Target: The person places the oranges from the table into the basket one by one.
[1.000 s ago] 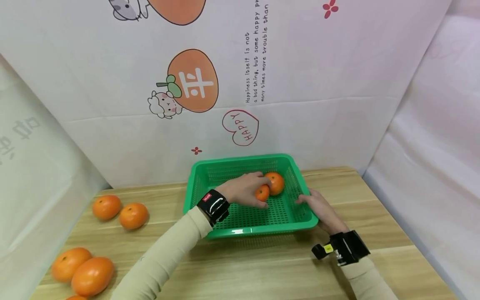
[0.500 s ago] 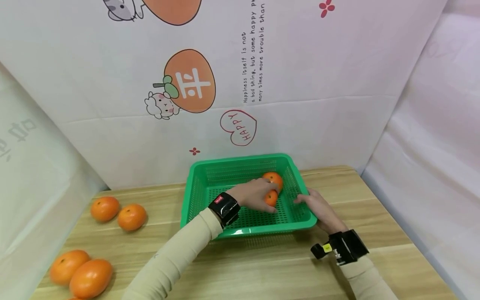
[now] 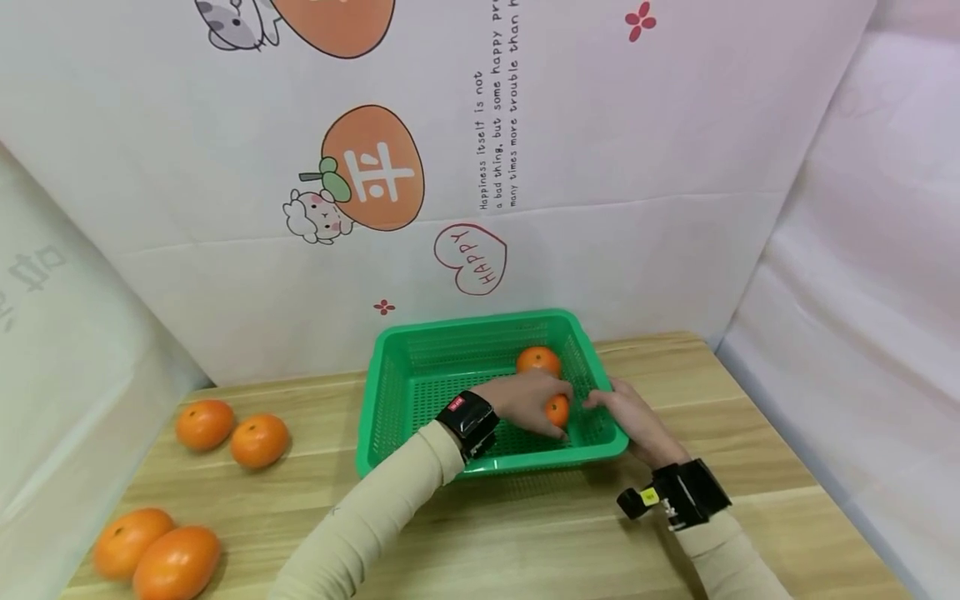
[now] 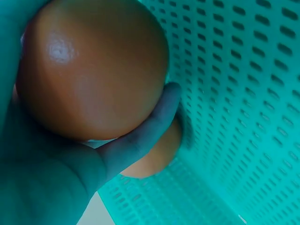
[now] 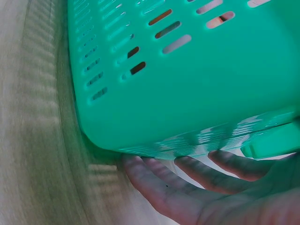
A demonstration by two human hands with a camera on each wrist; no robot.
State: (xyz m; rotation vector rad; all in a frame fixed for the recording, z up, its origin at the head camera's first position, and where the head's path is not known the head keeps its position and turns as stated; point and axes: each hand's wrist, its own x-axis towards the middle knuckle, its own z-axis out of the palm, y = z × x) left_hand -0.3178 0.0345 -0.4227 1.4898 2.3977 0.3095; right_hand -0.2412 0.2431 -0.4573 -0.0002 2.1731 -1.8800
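Note:
My left hand reaches into the green plastic basket and grips a mandarin orange near the right wall. In the left wrist view, the fingers curl round that mandarin orange, and part of another mandarin orange shows behind it. That second mandarin orange lies at the back right inside the basket. My right hand holds the basket's right side, thumb over the rim. Its fingertips press the outside of the wall in the right wrist view.
On the wooden table, two mandarin oranges sit at the back left. Two more mandarin oranges lie nearer, at the front left. Printed white cloth rises close behind the basket, with plain cloth at both sides.
My left hand has moved right and slightly towards me inside the basket, carrying its mandarin orange to the right wall, in front of the other one. My right hand keeps its hold.

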